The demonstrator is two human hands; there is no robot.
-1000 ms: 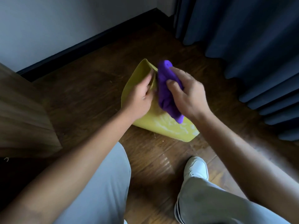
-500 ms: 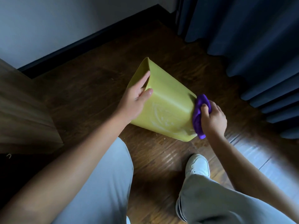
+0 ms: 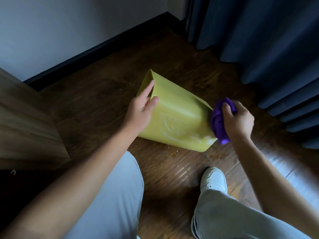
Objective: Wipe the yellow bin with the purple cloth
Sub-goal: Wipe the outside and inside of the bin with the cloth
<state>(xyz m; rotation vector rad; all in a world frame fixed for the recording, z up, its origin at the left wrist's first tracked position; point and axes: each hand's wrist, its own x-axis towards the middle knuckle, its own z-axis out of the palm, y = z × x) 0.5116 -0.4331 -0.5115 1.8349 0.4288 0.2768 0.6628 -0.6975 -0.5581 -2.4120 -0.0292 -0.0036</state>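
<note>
The yellow bin [image 3: 177, 116] lies tipped on its side on the wooden floor, its open mouth facing away to the left and its base toward the right. My left hand [image 3: 140, 109] grips the rim, thumb on the outer wall and fingers over the edge into the mouth. My right hand [image 3: 237, 120] holds the bunched purple cloth [image 3: 218, 121] against the bin's base end at the right. The upper side wall shows pale smear marks.
Dark blue curtains [image 3: 269, 49] hang at the right and back. A wooden cabinet side [image 3: 25, 121] stands at the left. A white wall with a dark skirting board [image 3: 103, 44] runs behind. My knees and one white shoe [image 3: 214, 180] are below the bin.
My right hand swept the cloth from the rim near my left hand down the side to the bin's base end. My left hand stayed on the rim.
</note>
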